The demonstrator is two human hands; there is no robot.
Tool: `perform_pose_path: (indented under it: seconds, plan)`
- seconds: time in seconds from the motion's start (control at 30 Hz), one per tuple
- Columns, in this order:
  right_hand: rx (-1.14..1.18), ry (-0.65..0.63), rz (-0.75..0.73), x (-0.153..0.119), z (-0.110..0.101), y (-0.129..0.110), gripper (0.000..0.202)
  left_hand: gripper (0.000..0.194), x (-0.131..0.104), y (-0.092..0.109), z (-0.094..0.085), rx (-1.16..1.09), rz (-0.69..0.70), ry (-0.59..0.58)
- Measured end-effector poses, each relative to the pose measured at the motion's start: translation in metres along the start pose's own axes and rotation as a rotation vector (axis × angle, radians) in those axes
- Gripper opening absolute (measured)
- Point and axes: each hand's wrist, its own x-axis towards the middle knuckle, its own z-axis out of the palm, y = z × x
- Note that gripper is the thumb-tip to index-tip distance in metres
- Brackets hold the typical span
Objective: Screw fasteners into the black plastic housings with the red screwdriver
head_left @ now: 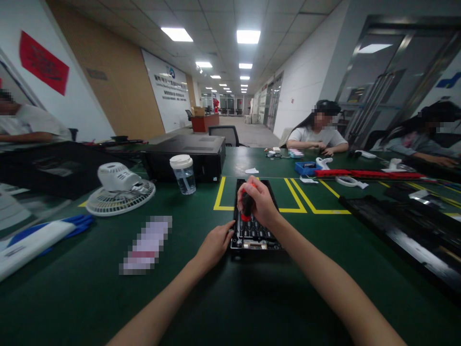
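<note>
Forearms (334, 274) nearest, head cam. R hand (257, 199) clamped on red/blk screwdriver (247, 205), approx. upright over open blk case (253, 231) on green table (223, 300). L hand (214, 242) loosely open, fingertips at case's L edge. Lidded cup (183, 175) further L.

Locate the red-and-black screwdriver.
In the head view, the red-and-black screwdriver is just right of centre, gripped in the right hand over the black rectangular case, right of the left hand.

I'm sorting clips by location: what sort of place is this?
Probably an office fitted for bench work: a green table with straight yellow lines, a red-and-black handheld tool in the right hand, and rectangular white ceiling lights.
</note>
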Motion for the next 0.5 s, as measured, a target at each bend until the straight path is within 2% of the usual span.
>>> perform_pose_path:
  seconds: [0.5]
  plan:
    - [-0.103,0.059,-0.003,0.0,0.0022,-0.0021,0.026,0.042,0.0003,-0.0003,0.0009,0.003,0.015,0.006]
